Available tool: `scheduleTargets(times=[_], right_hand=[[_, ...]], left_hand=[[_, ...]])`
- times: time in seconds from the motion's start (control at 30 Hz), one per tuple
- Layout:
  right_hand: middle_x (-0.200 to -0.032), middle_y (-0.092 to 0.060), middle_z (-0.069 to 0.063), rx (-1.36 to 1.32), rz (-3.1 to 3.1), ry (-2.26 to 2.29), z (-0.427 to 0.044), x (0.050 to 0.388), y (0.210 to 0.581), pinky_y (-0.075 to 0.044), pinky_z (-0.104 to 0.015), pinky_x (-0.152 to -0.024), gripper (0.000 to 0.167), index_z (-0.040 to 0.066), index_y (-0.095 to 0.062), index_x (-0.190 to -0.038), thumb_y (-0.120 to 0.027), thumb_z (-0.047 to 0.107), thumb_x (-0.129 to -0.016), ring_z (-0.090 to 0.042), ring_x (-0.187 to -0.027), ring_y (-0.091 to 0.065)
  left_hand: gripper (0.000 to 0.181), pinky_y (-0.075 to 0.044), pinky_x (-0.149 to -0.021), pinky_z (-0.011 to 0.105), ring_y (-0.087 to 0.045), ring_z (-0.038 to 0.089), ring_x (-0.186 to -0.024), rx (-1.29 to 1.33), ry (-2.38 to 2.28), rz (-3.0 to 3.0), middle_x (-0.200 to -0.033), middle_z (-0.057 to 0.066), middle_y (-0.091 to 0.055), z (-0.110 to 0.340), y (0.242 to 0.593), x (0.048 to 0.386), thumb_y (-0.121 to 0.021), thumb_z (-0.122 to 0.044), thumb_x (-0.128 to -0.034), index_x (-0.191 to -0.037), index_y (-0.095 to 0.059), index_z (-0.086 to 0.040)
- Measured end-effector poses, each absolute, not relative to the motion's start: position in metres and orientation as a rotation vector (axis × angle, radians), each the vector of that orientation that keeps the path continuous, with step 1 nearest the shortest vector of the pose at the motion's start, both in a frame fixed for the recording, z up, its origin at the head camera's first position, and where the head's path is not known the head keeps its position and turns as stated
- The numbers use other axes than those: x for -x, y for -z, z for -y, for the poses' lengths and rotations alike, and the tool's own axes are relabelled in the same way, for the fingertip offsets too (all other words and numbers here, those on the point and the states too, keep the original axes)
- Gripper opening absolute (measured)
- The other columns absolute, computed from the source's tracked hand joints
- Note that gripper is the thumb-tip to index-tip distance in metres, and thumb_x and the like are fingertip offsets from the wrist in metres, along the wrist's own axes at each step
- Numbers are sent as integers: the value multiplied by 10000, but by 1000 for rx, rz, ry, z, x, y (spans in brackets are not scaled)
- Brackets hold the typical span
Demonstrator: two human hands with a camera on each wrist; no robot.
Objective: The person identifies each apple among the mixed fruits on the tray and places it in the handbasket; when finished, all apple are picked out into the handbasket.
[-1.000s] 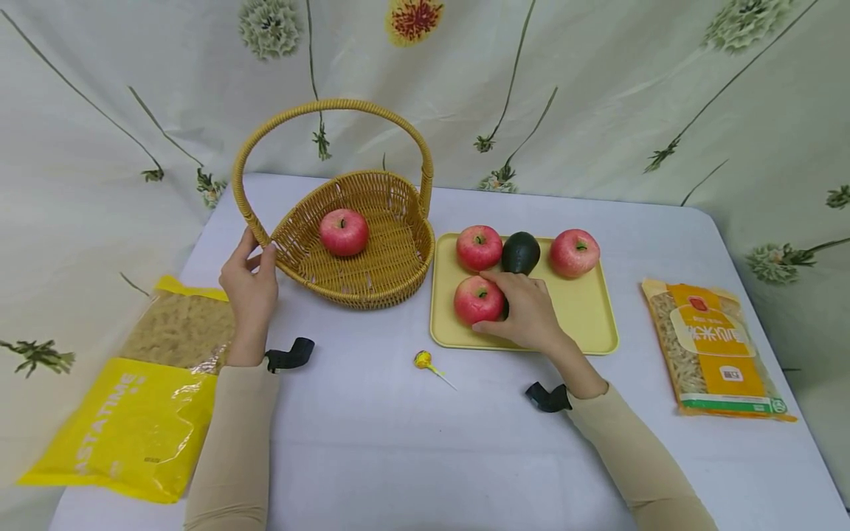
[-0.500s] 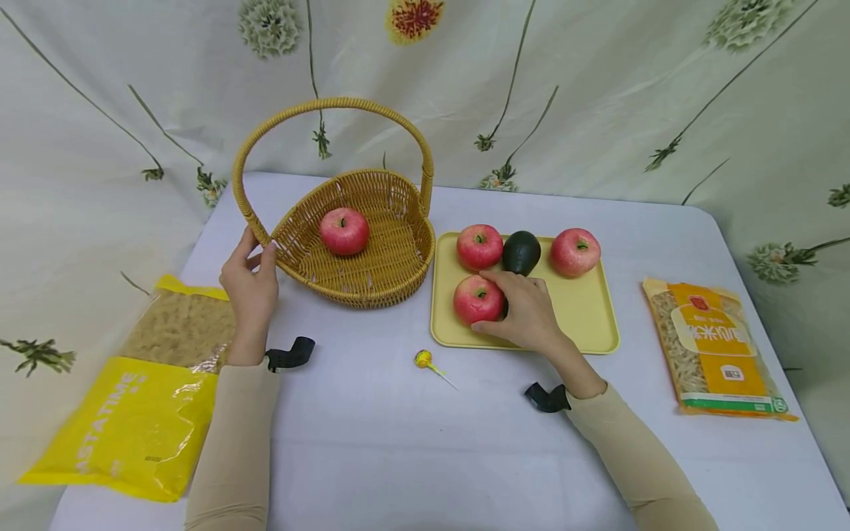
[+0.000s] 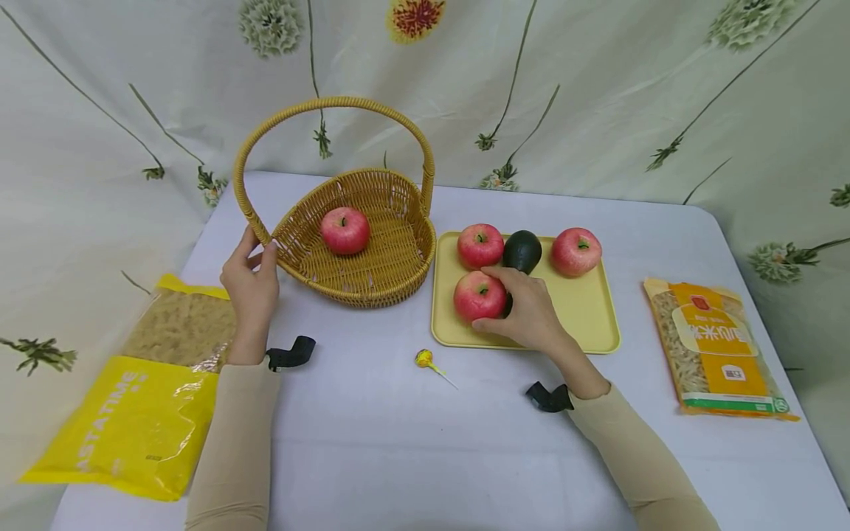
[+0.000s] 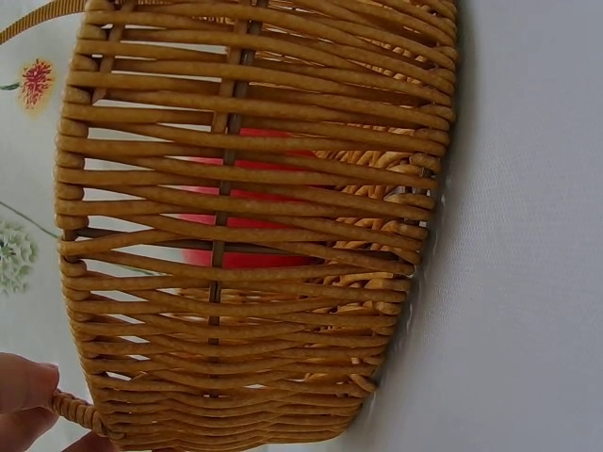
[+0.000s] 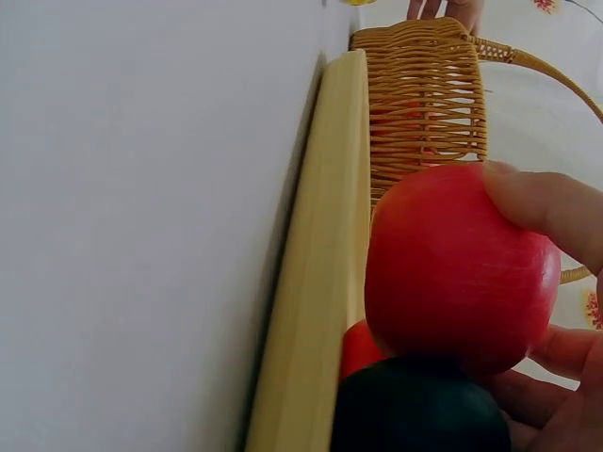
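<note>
My left hand (image 3: 251,284) pinches the base of the handle on a woven wicker basket (image 3: 358,284), at its left side. Inside the basket lies one red apple (image 3: 344,230). Over the front left of the yellow tray (image 3: 571,335), my right hand (image 3: 527,310) grips another red apple (image 3: 478,296) between thumb and fingers. The right wrist view shows this apple (image 5: 457,268) slightly raised, with a dark avocado (image 5: 419,410) close beside it. Farther back on the tray are two more apples, one left (image 3: 480,245) and one right (image 3: 575,251), with an avocado (image 3: 522,251) between them.
A lollipop (image 3: 425,360) lies on the white table in front of the tray. At the left is a yellow pasta bag (image 3: 146,413); at the right, an orange-labelled packet (image 3: 717,346). The basket's tall handle (image 3: 339,102) arches upward. A floral cloth hangs behind.
The apple in my right hand has risen slightly from the tray. My left hand keeps its hold on the basket handle, and the other things have stayed put.
</note>
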State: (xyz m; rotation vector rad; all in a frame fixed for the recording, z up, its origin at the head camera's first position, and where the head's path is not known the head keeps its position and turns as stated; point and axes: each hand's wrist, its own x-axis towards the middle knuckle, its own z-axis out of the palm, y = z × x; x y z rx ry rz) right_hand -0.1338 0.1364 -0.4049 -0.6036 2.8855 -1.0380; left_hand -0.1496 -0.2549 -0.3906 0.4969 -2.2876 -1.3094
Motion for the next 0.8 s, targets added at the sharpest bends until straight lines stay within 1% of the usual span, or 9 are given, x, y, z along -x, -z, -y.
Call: scheduleTargets(times=[0.1,0.2,0.27,0.33,0.5,0.57,0.7,0.8], right_hand=[[-1389,-539,-105,614,-2840,1140,-138,133,401,-383,-539,-1032,792,121,-512,-1380,-866,312,-698,-280,-1263,-486],[-1381,-533,-93,657,-2799,1264,-139,133,396,-462,-500,-993,792,119,-506,-1379,-875,268,-695,-255,-1213,-513],[-1368,-537,-89,689,-2771,1353,-139,134,392,-514,-459,-946,785,106,-505,-1376,-880,223,-696,-241,-1179,-534],[-1361,-536,-90,701,-2731,1442,-140,135,387,-539,-445,-911,782,96,-503,-1376,-880,165,-695,-236,-1156,-550],[-1370,-512,-93,680,-2655,1564,-140,138,374,-576,-459,-840,790,96,-484,-1393,-866,85,-702,-242,-1176,-540],[-1362,-506,-95,676,-2652,1579,-138,141,370,-585,-422,-820,790,104,-478,-1402,-860,84,-711,-236,-1177,-532],[-1345,-504,-89,670,-2672,1596,-132,146,363,-576,-298,-790,779,129,-485,-1409,-854,113,-723,-204,-1155,-527],[-1353,-504,-80,660,-2664,1625,-125,150,358,-567,-316,-798,776,140,-496,-1404,-857,122,-718,-200,-1137,-532]], left_hand=[[459,-534,-912,275,-606,222,-1124,-501,1310,2288,-1414,-1,-566,255,391,150,-506,-283,-1015,-1467,-429,-292],[458,-534,-921,284,-604,218,-1131,-509,1307,2291,-1419,-3,-562,255,391,150,-503,-286,-1017,-1469,-427,-291],[458,-533,-931,291,-603,217,-1134,-512,1305,2292,-1422,-4,-559,254,391,150,-504,-285,-1017,-1469,-428,-291],[457,-531,-938,296,-602,215,-1138,-515,1305,2293,-1424,-7,-558,254,391,150,-504,-287,-1017,-1468,-429,-295],[454,-526,-942,293,-598,215,-1139,-512,1308,2292,-1420,-8,-561,255,391,150,-506,-288,-1017,-1465,-434,-301],[455,-527,-940,292,-599,216,-1138,-507,1308,2293,-1420,-7,-561,255,391,150,-507,-288,-1017,-1465,-433,-300],[458,-529,-943,301,-599,213,-1139,-504,1314,2295,-1425,-12,-557,255,391,151,-506,-290,-1016,-1466,-427,-307],[458,-529,-948,313,-599,213,-1140,-505,1317,2294,-1425,-12,-557,255,391,150,-507,-289,-1015,-1466,-429,-306]])
